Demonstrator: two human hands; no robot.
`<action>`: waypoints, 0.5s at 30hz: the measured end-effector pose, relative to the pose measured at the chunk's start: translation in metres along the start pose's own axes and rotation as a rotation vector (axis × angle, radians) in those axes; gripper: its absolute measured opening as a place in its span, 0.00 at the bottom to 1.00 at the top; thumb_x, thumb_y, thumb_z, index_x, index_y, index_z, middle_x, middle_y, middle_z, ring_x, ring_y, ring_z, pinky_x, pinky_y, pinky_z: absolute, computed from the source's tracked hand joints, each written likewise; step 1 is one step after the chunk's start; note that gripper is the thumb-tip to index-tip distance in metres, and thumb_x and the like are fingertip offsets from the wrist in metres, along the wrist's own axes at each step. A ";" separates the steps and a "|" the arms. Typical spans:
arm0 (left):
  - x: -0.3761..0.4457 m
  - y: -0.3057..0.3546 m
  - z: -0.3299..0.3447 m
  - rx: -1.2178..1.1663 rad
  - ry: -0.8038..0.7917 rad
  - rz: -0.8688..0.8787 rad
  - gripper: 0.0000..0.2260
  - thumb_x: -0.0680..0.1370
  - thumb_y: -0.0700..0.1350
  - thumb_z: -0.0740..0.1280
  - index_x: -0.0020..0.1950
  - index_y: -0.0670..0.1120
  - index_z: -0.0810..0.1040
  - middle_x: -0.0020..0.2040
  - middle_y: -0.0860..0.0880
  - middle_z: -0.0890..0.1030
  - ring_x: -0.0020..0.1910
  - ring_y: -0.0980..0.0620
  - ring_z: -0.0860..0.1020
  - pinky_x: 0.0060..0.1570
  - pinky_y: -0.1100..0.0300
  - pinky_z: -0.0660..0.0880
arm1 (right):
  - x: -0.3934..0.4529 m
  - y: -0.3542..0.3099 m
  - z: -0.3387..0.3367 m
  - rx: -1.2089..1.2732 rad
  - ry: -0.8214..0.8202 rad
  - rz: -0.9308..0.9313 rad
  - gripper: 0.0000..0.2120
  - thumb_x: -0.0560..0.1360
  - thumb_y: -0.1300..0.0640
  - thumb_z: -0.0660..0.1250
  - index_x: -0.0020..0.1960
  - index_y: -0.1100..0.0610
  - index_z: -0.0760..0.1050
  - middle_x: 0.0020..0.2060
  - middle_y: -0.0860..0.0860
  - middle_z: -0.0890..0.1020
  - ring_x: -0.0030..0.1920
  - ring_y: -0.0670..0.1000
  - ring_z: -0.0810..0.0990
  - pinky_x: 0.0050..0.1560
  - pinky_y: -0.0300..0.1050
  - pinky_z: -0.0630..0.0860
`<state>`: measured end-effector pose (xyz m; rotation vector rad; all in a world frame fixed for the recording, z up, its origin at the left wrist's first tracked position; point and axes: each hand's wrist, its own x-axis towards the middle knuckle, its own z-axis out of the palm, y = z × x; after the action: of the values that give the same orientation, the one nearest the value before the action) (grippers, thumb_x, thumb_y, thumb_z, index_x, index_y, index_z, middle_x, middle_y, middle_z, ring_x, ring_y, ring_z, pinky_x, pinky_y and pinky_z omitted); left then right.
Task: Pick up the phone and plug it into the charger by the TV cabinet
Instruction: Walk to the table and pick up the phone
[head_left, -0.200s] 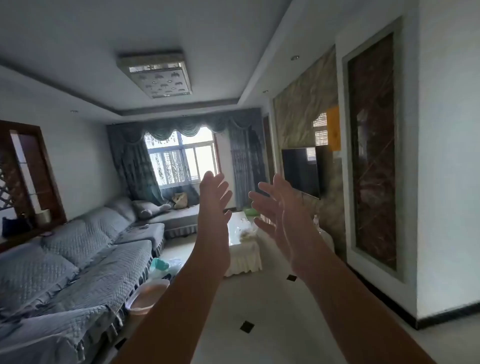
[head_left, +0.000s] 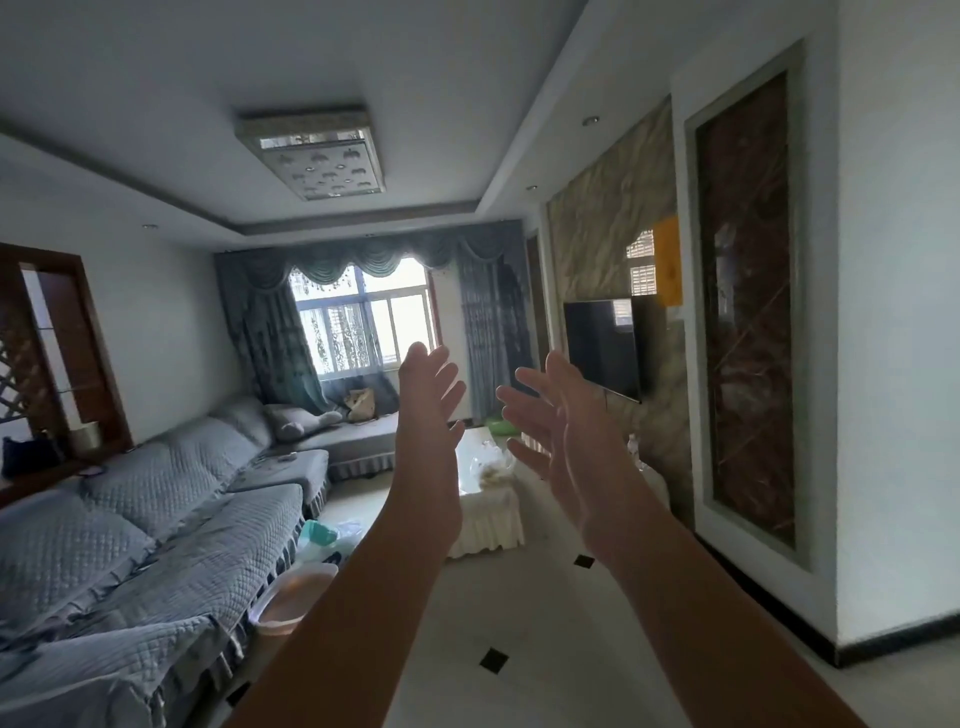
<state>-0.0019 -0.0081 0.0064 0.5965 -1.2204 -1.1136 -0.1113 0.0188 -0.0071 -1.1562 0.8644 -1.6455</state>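
Both arms are stretched out in front of me at chest height in a living room. My left hand (head_left: 428, 415) is held edge-on with fingers apart and nothing in it. My right hand (head_left: 561, 431) faces it, palm inward, fingers spread, also empty. A black TV (head_left: 602, 345) hangs on the marbled wall at the right. Below it, the TV cabinet is mostly hidden behind my right hand and forearm. I see no phone and no charger in this view.
A long grey quilted sofa (head_left: 156, 530) runs along the left wall. A white-draped coffee table (head_left: 488, 499) stands mid-room on the pale tiled floor (head_left: 519, 639). A plastic basin (head_left: 291, 597) and green items lie beside the sofa. A curtained window (head_left: 363, 322) closes the far end.
Both hands have stayed raised and open, with only a slight drift; the view has barely shifted.
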 end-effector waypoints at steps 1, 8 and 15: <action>0.001 -0.001 -0.001 0.004 -0.005 0.004 0.23 0.81 0.61 0.52 0.69 0.53 0.72 0.71 0.51 0.74 0.69 0.52 0.72 0.71 0.46 0.62 | 0.001 0.001 -0.001 0.000 -0.011 -0.007 0.35 0.62 0.34 0.61 0.65 0.49 0.71 0.61 0.46 0.77 0.57 0.45 0.76 0.55 0.42 0.70; 0.006 -0.017 -0.019 0.007 0.013 0.027 0.18 0.81 0.60 0.52 0.64 0.56 0.73 0.71 0.51 0.73 0.68 0.51 0.72 0.72 0.43 0.61 | 0.008 0.018 0.002 -0.022 -0.033 0.001 0.38 0.58 0.29 0.60 0.63 0.45 0.71 0.59 0.43 0.77 0.59 0.45 0.75 0.54 0.42 0.70; 0.020 -0.030 -0.043 0.021 0.036 0.142 0.12 0.82 0.51 0.55 0.66 0.55 0.69 0.71 0.51 0.71 0.66 0.52 0.72 0.71 0.45 0.62 | 0.026 0.037 0.019 -0.016 -0.101 -0.013 0.40 0.57 0.32 0.60 0.66 0.49 0.68 0.64 0.46 0.74 0.63 0.48 0.73 0.63 0.46 0.67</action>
<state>0.0278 -0.0457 -0.0232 0.5351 -1.2251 -0.9687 -0.0869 -0.0187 -0.0266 -1.2477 0.8082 -1.5792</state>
